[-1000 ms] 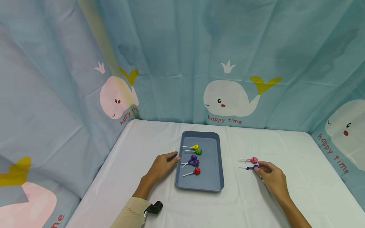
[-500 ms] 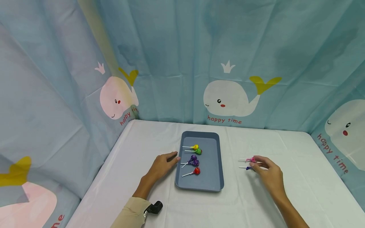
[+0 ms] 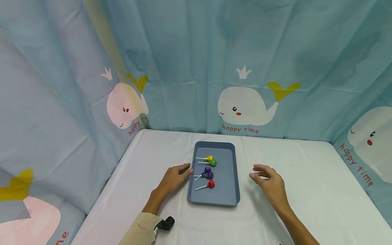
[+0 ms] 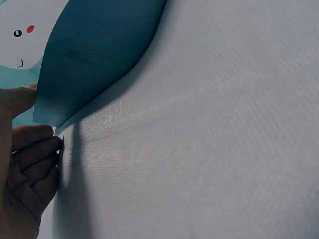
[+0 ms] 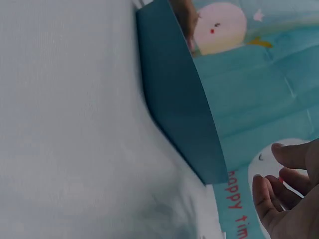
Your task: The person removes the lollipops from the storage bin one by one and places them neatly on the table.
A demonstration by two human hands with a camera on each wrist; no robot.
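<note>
A grey-blue tray lies mid-table with a yellow lollipop, a green lollipop, two purple lollipops and a red lollipop in it. At its left wall is my left hand, thumb tip against the tray's side and fingers loosely bent. My right hand hovers right of the tray, thumb and fingers apart, nothing seen between them. It covers the spot where pink and purple lollipops lay; thin white tips show at the right wrist view's bottom edge.
White cloth covers the table. A blue curtain with whale prints stands behind it and along the sides. A black device sits at my left sleeve cuff.
My right hand has moved left from the pink and purple lollipops' heads, nearer the tray, and now hides both in the head view. The left hand stays in place.
</note>
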